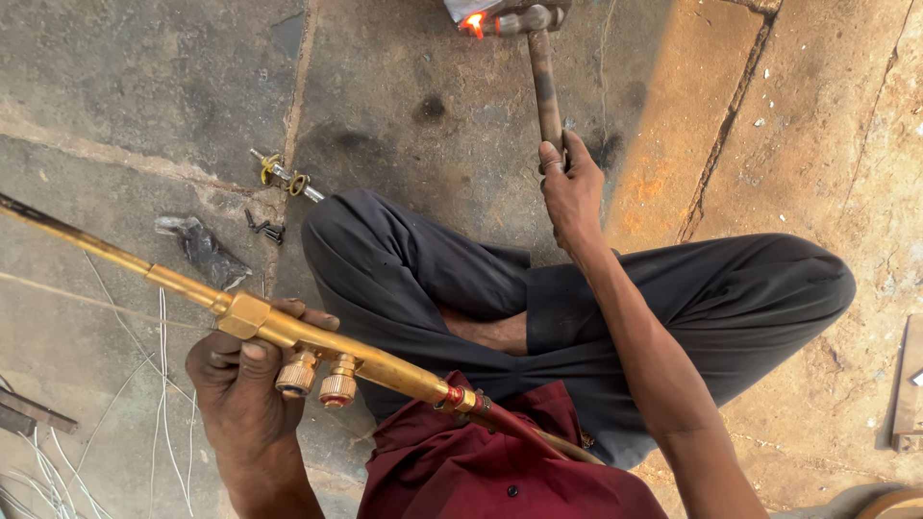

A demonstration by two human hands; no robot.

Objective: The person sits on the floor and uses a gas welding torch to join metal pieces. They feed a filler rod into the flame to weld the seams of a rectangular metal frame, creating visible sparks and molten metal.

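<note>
My left hand (pixel 240 380) grips the brass body of a gas torch (pixel 317 341), thumb beside its two round valve knobs (pixel 317 377). The torch's long brass tube (pixel 91 245) runs up and left out of the picture; its hoses trail past my dark red shirt. My right hand (pixel 569 187) is stretched forward and closed on a hammer's wooden handle (pixel 545 86). The hammer head (pixel 519 19) rests at the top edge against a metal piece with a glowing orange spot (pixel 473 23). I sit cross-legged in dark trousers (pixel 731 298) on the concrete floor.
A small brass fitting (pixel 282 176) and a few dark screws (pixel 265 227) lie on the floor left of my knee. A crumpled dark scrap (pixel 202 248) lies nearby. Thin white wires (pixel 58 461) spread at bottom left. A wooden piece (pixel 908 384) sits at the right edge.
</note>
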